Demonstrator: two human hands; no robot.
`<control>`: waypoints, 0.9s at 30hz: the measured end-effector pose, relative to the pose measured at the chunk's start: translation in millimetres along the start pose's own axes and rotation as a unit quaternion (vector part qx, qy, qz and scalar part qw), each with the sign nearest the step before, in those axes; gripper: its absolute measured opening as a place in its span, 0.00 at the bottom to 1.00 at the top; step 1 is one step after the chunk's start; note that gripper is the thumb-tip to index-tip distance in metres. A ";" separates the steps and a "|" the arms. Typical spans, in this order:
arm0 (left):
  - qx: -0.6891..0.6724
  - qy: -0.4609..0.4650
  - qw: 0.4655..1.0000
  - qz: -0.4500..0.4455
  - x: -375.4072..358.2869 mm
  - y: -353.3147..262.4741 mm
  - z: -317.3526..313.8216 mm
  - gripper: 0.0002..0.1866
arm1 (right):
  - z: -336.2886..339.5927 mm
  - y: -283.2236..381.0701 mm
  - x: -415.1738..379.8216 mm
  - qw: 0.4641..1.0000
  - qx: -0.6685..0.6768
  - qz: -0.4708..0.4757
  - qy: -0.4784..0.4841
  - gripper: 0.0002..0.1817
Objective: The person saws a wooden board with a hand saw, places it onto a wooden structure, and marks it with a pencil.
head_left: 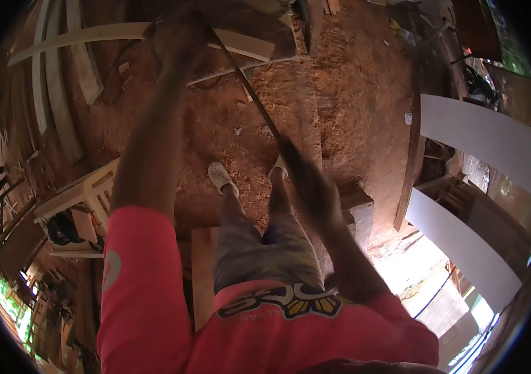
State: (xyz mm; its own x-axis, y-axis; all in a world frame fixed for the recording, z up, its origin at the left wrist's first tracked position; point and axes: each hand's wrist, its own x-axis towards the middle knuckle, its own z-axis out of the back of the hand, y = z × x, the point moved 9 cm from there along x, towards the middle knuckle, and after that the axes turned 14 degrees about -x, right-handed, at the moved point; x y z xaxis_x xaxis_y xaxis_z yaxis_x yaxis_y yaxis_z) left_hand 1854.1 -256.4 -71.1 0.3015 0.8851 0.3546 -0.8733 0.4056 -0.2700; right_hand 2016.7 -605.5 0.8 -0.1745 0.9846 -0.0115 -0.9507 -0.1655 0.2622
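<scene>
A long, narrow, dark saw-like tool (258,103) runs slantwise from the top middle of the view down towards me. My right hand (318,196), blurred by motion, is closed around its near end. Farther out, my left hand (178,40) is over a pale wooden board (100,34), with the fingers dark and smeared so that I cannot tell their grip. The board lies crosswise and shows on both sides of that hand. Its right part (246,45) passes beneath the far stretch of the tool.
Several long planks (56,81) lie at the upper left. A slatted wooden frame (94,193) stands left of my legs. White panels (477,128) are on the right. Shavings (352,93) cover the reddish ground around my pale clogs (223,176).
</scene>
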 end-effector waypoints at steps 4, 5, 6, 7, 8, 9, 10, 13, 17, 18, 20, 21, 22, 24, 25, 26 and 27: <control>-0.026 -0.043 0.999 0.004 -5.2 -31.1 40.1 0.05 | -7.0 -6.1 138.7 0.881 0.427 -0.171 0.110 0.26; -0.038 -0.038 0.998 0.016 0.4 -24.7 37.4 0.05 | -0.8 -7.2 131.9 0.908 0.381 -0.153 0.081 0.25; -0.052 -0.028 0.998 0.032 -0.6 -13.3 27.4 0.05 | -1.2 -5.7 104.4 0.931 0.334 -0.139 0.057 0.25; -0.069 -0.016 0.996 0.049 -2.7 -6.4 19.9 0.05 | 1.3 -3.6 69.8 0.950 0.284 -0.125 0.035 0.25; -0.062 -0.028 0.998 0.015 -1.0 -10.7 21.9 0.06 | 16.5 -1.3 26.1 0.975 0.200 -0.092 0.004 0.25; -0.053 -0.038 0.998 -0.017 -1.6 -13.5 22.0 0.06 | 22.4 14.6 -19.6 0.995 -0.096 0.021 -0.002 0.27; -0.043 -0.045 0.997 -0.048 -5.7 -15.4 20.5 0.06 | 40.1 6.5 -57.0 0.993 0.094 -0.049 0.041 0.31; 0.011 -0.024 0.998 -0.059 -7.0 -12.0 7.6 0.07 | 60.1 2.5 -127.7 0.990 0.107 -0.082 0.050 0.35; -0.019 -0.035 0.998 -0.041 -1.7 -9.3 10.3 0.07 | 17.5 6.2 -11.9 0.999 -0.004 -0.012 0.050 0.25; -0.034 -0.011 0.999 0.011 -2.2 -1.3 4.4 0.07 | 6.7 3.9 33.4 0.999 -0.002 -0.005 0.036 0.25; -0.044 -0.007 0.998 0.048 -7.1 -1.1 5.2 0.07 | -15.6 -8.6 107.1 0.957 0.272 -0.096 0.023 0.26; -0.043 -0.030 0.998 0.030 -6.2 -6.5 13.3 0.07 | -15.0 -8.4 127.6 0.931 0.341 -0.128 0.041 0.27; -0.043 -0.055 0.997 0.013 -3.7 -10.3 21.1 0.07 | -10.0 -7.2 134.4 0.907 0.382 -0.158 0.084 0.27; -0.057 -0.066 0.996 0.002 -3.5 -13.2 24.4 0.07 | -6.9 -8.1 110.3 0.891 0.379 -0.202 0.151 0.28; -0.063 -0.074 0.995 -0.003 -1.6 -12.5 26.3 0.07 | -8.0 -8.2 70.5 0.901 0.339 -0.213 0.170 0.29; -0.070 -0.076 0.995 -0.006 -1.7 -13.3 28.6 0.07 | 15.8 0.1 31.1 0.967 0.235 -0.086 0.038 0.28; -0.076 -0.075 0.994 -0.007 -3.1 -15.3 29.9 0.07 | 18.9 3.2 -16.7 0.983 0.147 -0.080 0.076 0.29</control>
State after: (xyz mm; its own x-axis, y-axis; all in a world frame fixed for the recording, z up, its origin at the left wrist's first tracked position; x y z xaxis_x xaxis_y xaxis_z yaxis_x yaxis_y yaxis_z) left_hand 1855.0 -272.2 -41.3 0.2432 0.8394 0.4861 -0.7974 0.4584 -0.3926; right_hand 2021.4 -621.4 20.1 -0.0864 0.9730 -0.2140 -0.8578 0.0366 0.5127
